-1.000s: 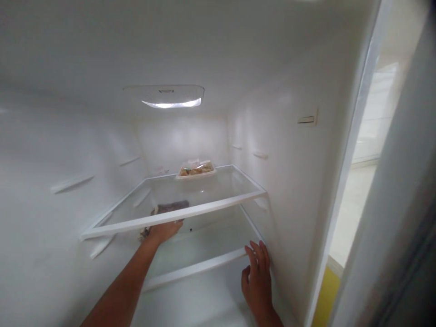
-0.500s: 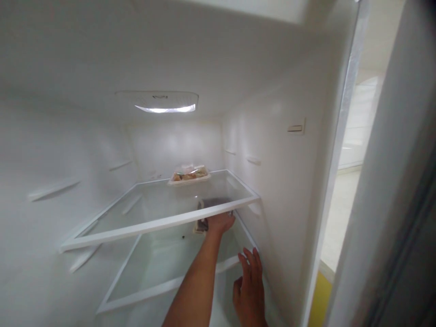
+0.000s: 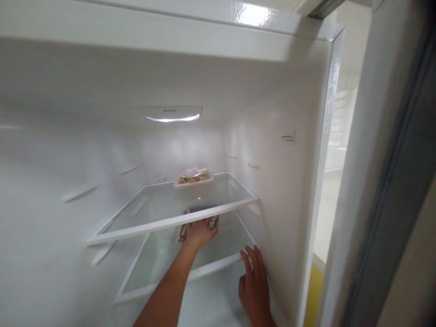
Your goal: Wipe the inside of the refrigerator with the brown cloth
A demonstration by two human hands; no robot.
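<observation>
I look into an open white fridge. My left hand (image 3: 200, 230) reaches in under the upper glass shelf (image 3: 160, 224) and presses a dark cloth (image 3: 197, 218) against the shelf's underside near its front rim; the fingers are closed on the cloth. My right hand (image 3: 252, 284) rests with fingers spread on the right end of the lower glass shelf (image 3: 204, 271), close to the fridge's right wall (image 3: 272, 181). It holds nothing. A small white tray of food (image 3: 192, 178) wrapped in plastic sits at the back of the upper shelf.
The fridge lamp (image 3: 172, 114) glows in the ceiling. Shelf rails stick out from the left wall (image 3: 78, 191) and the right wall. The open door (image 3: 384, 181) stands at the right, with a pale floor (image 3: 325, 227) beyond it.
My left hand with the cloth swept right under the upper shelf, then came back toward the middle. My right hand stayed on the lower shelf. The view tilted up a little.
</observation>
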